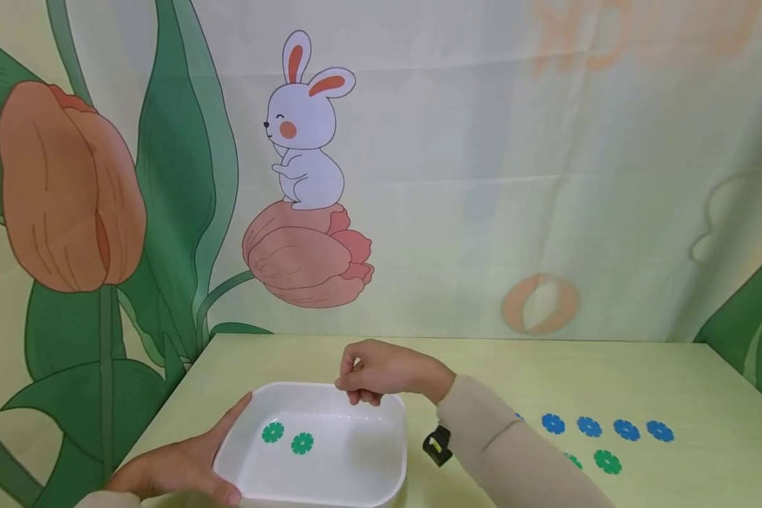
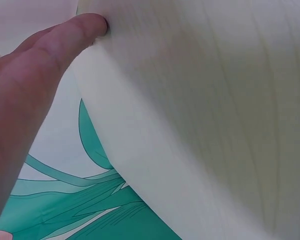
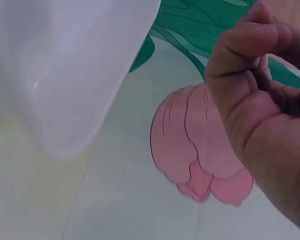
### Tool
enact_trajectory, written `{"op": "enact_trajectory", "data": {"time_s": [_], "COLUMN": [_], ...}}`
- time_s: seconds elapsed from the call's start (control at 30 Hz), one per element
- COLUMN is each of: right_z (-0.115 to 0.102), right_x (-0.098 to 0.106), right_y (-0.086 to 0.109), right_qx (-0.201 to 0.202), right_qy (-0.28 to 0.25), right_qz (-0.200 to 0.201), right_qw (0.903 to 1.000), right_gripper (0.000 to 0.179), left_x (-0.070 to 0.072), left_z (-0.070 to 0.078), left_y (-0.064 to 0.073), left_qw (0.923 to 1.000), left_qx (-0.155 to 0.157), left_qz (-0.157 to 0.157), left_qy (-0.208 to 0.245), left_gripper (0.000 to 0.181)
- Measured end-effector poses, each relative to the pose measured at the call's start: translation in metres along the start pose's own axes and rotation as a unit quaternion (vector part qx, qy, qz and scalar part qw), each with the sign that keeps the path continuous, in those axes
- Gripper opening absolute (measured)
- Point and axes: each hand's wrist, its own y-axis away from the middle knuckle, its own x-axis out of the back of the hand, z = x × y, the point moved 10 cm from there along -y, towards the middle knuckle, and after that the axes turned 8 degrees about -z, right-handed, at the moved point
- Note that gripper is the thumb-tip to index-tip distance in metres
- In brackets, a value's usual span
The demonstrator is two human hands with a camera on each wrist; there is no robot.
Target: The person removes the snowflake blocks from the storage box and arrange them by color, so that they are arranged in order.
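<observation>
A white rectangular basin [image 1: 371, 451] stands at the front of the table with two green flower-shaped discs [image 1: 302, 443] inside. My left hand [image 1: 187, 455] rests along its left side, thumb near the front corner and a finger at the back one. In the left wrist view straight fingers [image 2: 65, 45] touch the pale outer wall. Over the basin's back right rim is my right hand [image 1: 384, 370], fingers curled and thumb close to the index finger. No thing shows between them in the head or right wrist view.
Right of my right sleeve lie a row of several blue flower-shaped discs [image 1: 589, 427] and green discs [image 1: 607, 462], partly hidden by the forearm. A black tag-like piece [image 1: 437, 446] is beside that sleeve. A printed cloth [image 1: 432, 176] hangs behind the table.
</observation>
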Motion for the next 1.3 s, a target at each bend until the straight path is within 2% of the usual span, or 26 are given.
{"op": "enact_trajectory", "data": {"time_s": [0.13,0.3,0.53,0.8,0.97,1.13,1.3], "right_z": [-0.01,-0.01,0.001,0.021,0.031,0.039,0.042], "right_x": [-0.018,-0.033,-0.047,-0.065,-0.079,-0.088,-0.094], "right_y": [-0.024,-0.047,-0.066,-0.084,-0.096,-0.104,-0.111], "right_qx": [-0.001,-0.004,-0.02,-0.048,-0.062,-0.072,-0.069], "right_qy": [-0.008,-0.02,-0.05,-0.061,-0.066,-0.055,0.009], "right_qz": [-0.01,-0.009,-0.011,-0.026,-0.046,-0.047,-0.03], "right_qw": [0.9999,0.9997,0.9985,0.9966,0.9948,0.9948,0.9971], "right_gripper": [0.013,0.014,0.012,0.008,0.023,0.029,0.03], "left_x": [0.0,0.004,0.006,0.004,0.006,0.007,0.007], "left_z": [-0.002,-0.004,-0.004,-0.003,-0.002,-0.002,-0.005], "left_y": [0.001,0.001,0.001,0.001,0.001,0.001,0.002], "left_qw": [1.0,0.9993,0.9988,0.9985,0.9981,0.9983,0.9984], "left_qx": [-0.003,0.017,0.021,0.023,0.027,0.024,0.025], "left_qz": [0.002,0.017,0.018,0.014,0.018,0.022,0.021], "left_qy": [0.006,-0.027,-0.041,-0.047,-0.051,-0.049,-0.046], "left_gripper": [0.128,0.128,0.129,0.128,0.129,0.131,0.131]}}
